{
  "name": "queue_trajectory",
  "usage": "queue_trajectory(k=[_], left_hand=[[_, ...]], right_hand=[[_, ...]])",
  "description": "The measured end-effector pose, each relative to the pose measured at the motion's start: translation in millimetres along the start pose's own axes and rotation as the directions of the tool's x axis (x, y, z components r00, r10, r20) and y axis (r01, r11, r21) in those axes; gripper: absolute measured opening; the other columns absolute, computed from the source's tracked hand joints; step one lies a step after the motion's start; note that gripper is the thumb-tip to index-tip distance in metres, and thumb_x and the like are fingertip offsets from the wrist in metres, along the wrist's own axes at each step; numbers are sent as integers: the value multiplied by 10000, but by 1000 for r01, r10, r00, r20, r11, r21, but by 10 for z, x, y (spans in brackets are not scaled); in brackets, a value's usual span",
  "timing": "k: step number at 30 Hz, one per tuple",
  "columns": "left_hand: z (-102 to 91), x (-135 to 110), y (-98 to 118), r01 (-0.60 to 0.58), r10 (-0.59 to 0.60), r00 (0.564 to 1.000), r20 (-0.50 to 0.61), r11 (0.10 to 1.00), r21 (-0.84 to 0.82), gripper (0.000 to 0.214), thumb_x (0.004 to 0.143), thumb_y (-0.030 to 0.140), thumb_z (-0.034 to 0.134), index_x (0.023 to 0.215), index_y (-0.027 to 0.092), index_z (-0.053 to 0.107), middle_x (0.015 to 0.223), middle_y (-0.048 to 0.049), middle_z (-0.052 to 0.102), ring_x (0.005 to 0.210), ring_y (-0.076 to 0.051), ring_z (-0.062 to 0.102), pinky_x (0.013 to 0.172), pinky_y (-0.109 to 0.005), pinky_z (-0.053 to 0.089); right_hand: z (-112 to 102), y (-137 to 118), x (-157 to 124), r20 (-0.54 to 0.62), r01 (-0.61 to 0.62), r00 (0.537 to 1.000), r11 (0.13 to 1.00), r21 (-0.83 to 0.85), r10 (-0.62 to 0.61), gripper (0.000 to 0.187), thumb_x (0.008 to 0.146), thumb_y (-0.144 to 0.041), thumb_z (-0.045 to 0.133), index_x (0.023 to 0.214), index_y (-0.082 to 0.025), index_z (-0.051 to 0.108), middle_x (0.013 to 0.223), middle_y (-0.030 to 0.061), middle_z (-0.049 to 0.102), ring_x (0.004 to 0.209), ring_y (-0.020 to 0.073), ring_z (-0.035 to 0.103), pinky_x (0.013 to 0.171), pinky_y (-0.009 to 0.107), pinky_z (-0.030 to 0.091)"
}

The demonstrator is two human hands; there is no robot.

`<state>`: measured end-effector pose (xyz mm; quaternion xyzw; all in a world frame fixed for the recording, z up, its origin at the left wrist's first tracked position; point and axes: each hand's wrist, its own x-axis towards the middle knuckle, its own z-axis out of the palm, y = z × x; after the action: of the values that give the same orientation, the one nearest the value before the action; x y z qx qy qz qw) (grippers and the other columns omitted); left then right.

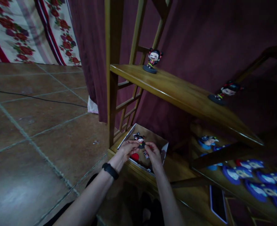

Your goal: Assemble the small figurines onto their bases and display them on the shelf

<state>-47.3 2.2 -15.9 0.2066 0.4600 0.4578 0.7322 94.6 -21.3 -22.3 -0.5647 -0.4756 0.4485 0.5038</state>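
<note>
Both my hands are over an open cardboard box (163, 150) on the low shelf. Between them is a small figurine (141, 140) with black hair buns and a dark round base. My left hand (129, 147), below a black wristband, pinches the figurine's base from the left. From the other side, the fingers of my right hand (154, 151) close on the same base. Inside the box lie a red round piece (135, 156) and other small figurine parts, partly covered by my hands.
A similar figurine (153, 59) stands on the upper wooden shelf (171, 86), and another figurine (227, 91) is farther right. Several blue-based figurines (237, 173) fill the lower right shelf. A phone (218, 203) lies near them. A thin cable (39, 99) crosses the tiled floor.
</note>
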Motion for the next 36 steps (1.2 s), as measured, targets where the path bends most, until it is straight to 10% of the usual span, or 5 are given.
queue_trajectory(k=[36], left_hand=[[67,-96,3,-27,23,998,53,998,60,251,506,131,777,735,114,676,687,-59,679,561,-94,595,537,-188,475]], right_hand=[[30,-143,-68,109,-141,988,946,294,113,212,632,-382,646,677,-186,577,774,-10,605,715,133,573,627,283,523]])
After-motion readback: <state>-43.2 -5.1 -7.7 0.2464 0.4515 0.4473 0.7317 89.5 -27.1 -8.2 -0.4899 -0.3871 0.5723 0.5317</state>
